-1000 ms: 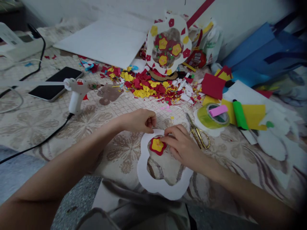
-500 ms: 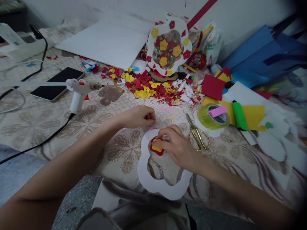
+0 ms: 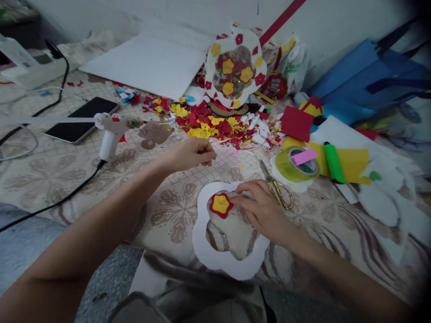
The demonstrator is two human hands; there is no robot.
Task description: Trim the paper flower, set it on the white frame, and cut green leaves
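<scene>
A white scalloped paper frame [image 3: 215, 260] lies on the patterned cloth in front of me. Inside its upper left sits a red paper flower with a yellow centre [image 3: 221, 204]. My right hand [image 3: 261, 208] rests on the frame's upper right, fingers flat and pointing at the flower. My left hand [image 3: 192, 153] hovers above the cloth beyond the frame, fingers curled in a loose pinch; whether anything is in them I cannot make out.
Gold scissors [image 3: 278, 186], a green tape roll [image 3: 296, 163] and a green marker [image 3: 332, 161] lie to the right. A white glue gun [image 3: 109, 134] and a phone [image 3: 82, 119] lie left. Red and yellow paper scraps [image 3: 208, 121] pile up before a finished flower frame [image 3: 235, 67].
My left hand has lifted off the frame and moved away toward the scrap pile. My right hand has slid right, uncovering the red and yellow flower.
</scene>
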